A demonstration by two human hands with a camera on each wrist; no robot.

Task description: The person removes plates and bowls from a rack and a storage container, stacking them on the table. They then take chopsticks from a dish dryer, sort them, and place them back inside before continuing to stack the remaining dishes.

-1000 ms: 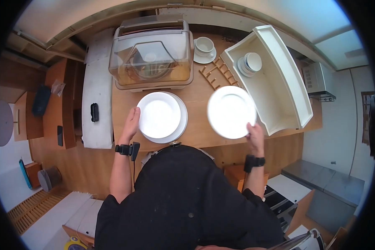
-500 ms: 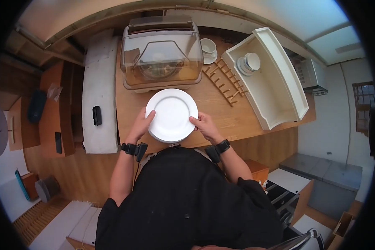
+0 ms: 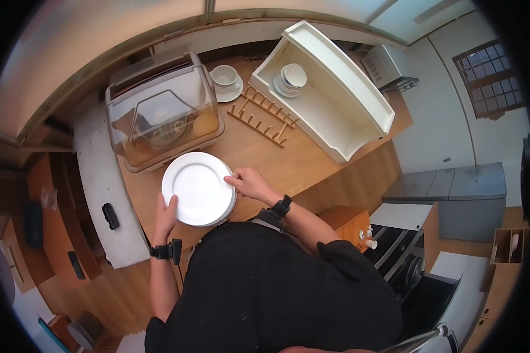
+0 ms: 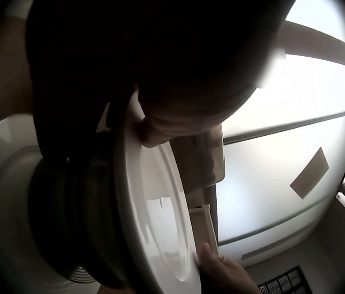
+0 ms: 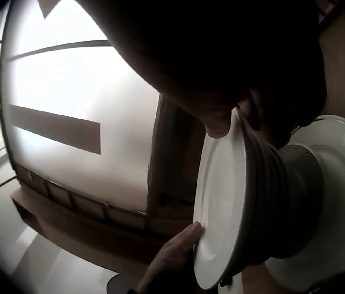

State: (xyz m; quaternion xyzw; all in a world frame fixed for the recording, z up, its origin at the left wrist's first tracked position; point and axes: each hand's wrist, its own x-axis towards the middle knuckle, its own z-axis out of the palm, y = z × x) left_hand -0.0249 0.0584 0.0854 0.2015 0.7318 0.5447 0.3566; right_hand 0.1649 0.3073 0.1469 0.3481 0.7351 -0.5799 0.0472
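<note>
On the wooden counter (image 3: 288, 165) before you, at twelve o'clock, sits the stack of white plates (image 3: 199, 188). Your left hand (image 3: 166, 213) clasps its rim at seven o'clock, fingers curled; your right hand (image 3: 248, 182) pinches the top plate's edge at three o'clock.

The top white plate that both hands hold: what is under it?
Under the top plate a stack of plates shows only as rims at its right edge, and both wrist views show another plate below. Their count is hidden. Left hand and right hand grip opposite rims.
</note>
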